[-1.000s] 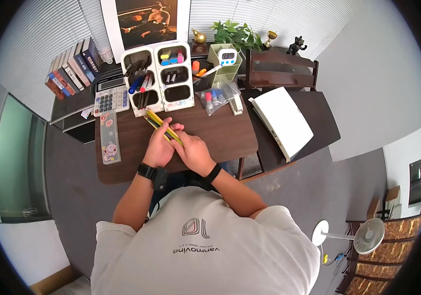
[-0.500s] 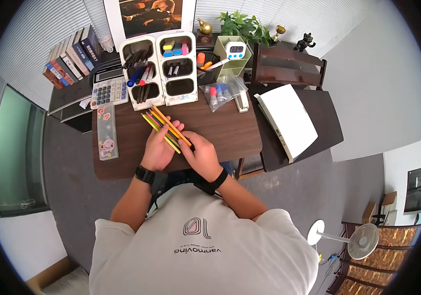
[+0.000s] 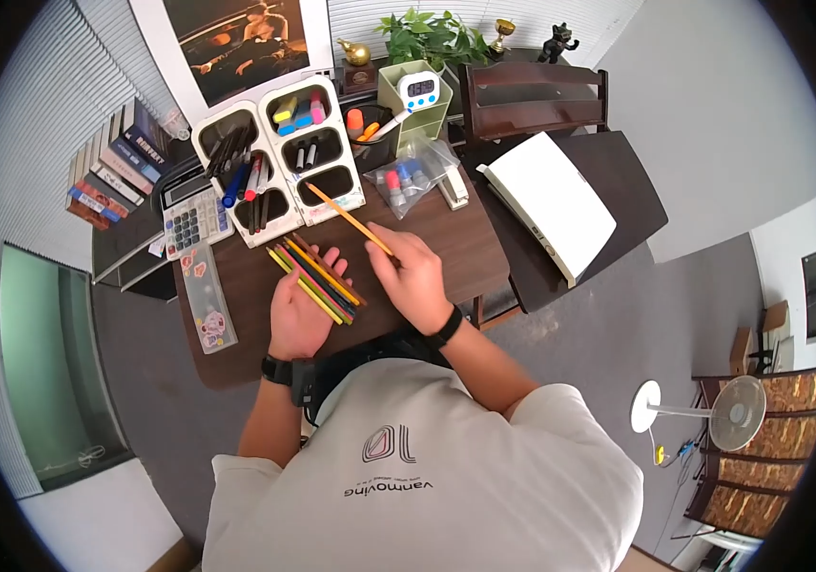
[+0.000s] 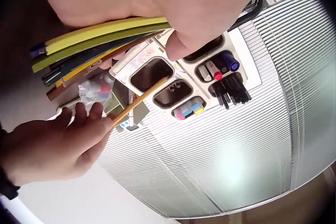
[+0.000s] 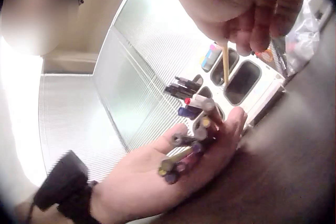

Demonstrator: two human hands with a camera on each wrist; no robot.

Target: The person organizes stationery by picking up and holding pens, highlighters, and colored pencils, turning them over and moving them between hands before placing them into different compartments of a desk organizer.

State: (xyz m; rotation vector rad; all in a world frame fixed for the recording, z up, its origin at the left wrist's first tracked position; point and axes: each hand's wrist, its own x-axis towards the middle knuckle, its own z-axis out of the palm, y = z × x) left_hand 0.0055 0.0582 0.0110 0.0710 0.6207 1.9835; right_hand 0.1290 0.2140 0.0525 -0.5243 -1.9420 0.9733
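A bundle of coloured pencils [image 3: 317, 284] lies across the palm of my left hand [image 3: 295, 322], held under its thumb, as the left wrist view also shows. To the right, my right hand [image 3: 414, 278] pinches a single orange pencil [image 3: 349, 219] near one end. That pencil slants up and left, its far tip overlapping the bottom right compartment of the white desk organizer [image 3: 351, 204]. Markers [image 3: 253, 177] and black pens [image 3: 228, 151] fill the organizer's left column. Highlighters [image 3: 301, 112] occupy its top right compartment.
Left of the organizer are a calculator [image 3: 194, 225] and a stickered pencil case [image 3: 207, 300]. To its right stand a black pen cup [image 3: 379, 151], a clear bag [image 3: 406, 186] and a stapler [image 3: 453, 189]. A white box [image 3: 551, 205] lies on the dark surface beside the table.
My right hand has moved right, away from the left hand, drawing the orange pencil out of the bundle. The left hand keeps the other pencils. The head view has turned slightly.
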